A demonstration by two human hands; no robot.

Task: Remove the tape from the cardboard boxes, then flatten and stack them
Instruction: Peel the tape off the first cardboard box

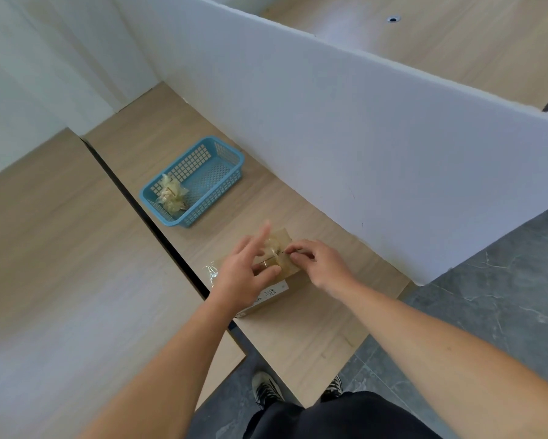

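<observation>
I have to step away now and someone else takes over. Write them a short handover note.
Left hand rests on the cardboard box, steadying it.
Right hand pinches a clear tape strip on the box top.
A loose tape end hangs off the box's left side.
Blue basket behind holds one tape wad.
Left: finish peeling, bin the tape, flatten, stack. No flattened boxes in view.
</observation>
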